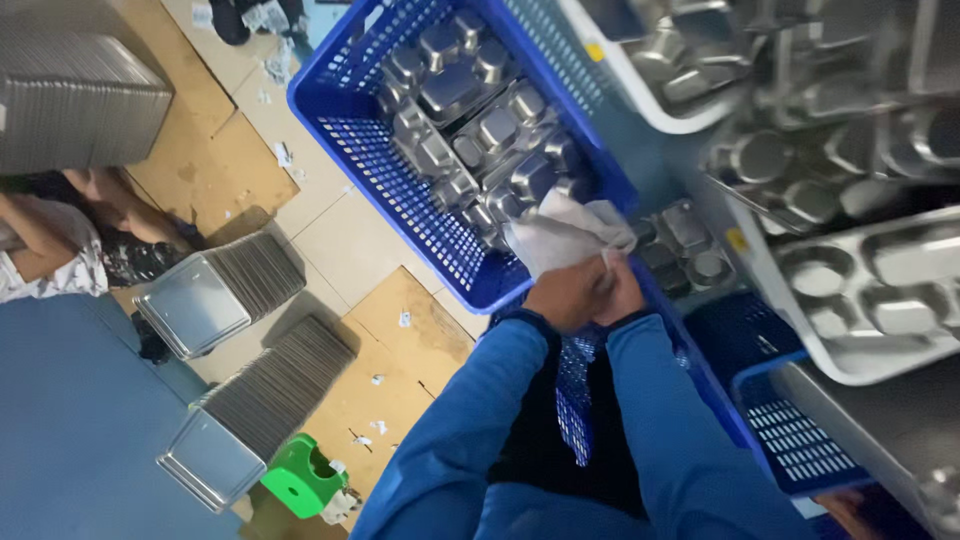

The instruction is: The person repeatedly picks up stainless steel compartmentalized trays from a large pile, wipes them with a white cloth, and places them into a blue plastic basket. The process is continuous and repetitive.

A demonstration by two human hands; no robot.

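Our left hand (pixel 560 295) and right hand (pixel 620 290) sit pressed together at the near edge of the blue crate (pixel 400 190), both clenched on the same white cloth (pixel 565 232). The cloth bunches up out of our fists and drapes over the crate's near corner, touching the closest of the steel compartment trays (pixel 480 120) that lie stacked on edge inside it. Neither hand holds a tray at this moment; only the cloth is in our grip.

We judge that we are between wipes: the cloth is being gathered or refolded, with the trays in the crate waiting just beyond it. The next move, as we read it, calls for freeing one hand from the cloth to take hold of a tray rim while the other keeps the cloth, and the trays lean tightly against one another, so a single one must be worked loose with care.

To our right, more compartment trays (pixel 870 290) rest in white tubs, and a second blue crate (pixel 790 430) stands below them. To our left, on the floor, lie rows of flat steel lids (pixel 225 290), a green stool (pixel 305 475), and scraps of paper; another person's arm (pixel 40 235) shows at the far left edge.
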